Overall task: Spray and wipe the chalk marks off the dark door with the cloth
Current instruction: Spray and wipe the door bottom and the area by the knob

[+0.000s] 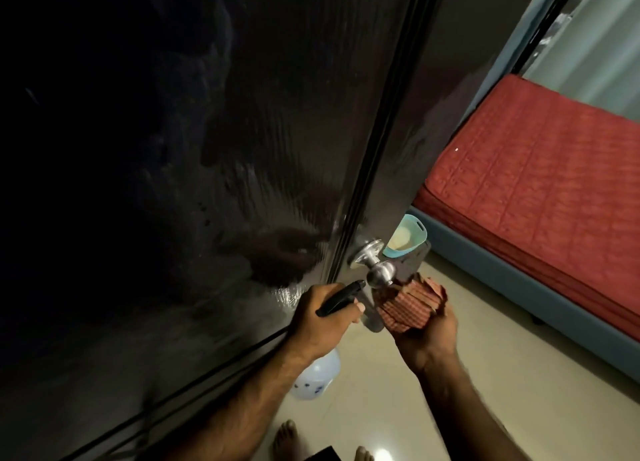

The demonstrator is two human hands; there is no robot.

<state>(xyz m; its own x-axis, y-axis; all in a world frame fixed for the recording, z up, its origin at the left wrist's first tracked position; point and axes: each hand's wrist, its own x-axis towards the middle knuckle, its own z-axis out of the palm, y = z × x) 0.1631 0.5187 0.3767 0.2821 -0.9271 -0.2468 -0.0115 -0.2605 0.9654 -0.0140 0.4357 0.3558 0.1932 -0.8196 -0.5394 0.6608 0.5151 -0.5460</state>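
The dark glossy door (214, 148) fills the left and centre of the view, with wet streaks and smears across its face and no clear chalk marks visible. Its silver knob (377, 273) sticks out at the door's edge. My left hand (320, 316) grips the black trigger head of a spray bottle (317, 374), whose pale translucent body hangs below my wrist. The nozzle points toward the knob. My right hand (427, 332) holds a bunched red checked cloth (410, 304) just right of the knob, touching or nearly touching it.
A bed with a red quilted mattress (540, 190) on a grey-blue frame stands at the right. A light blue basin (408, 238) sits on a dark object behind the door's edge. Pale tiled floor (381, 408) lies below, with my bare feet (285, 440) at the bottom.
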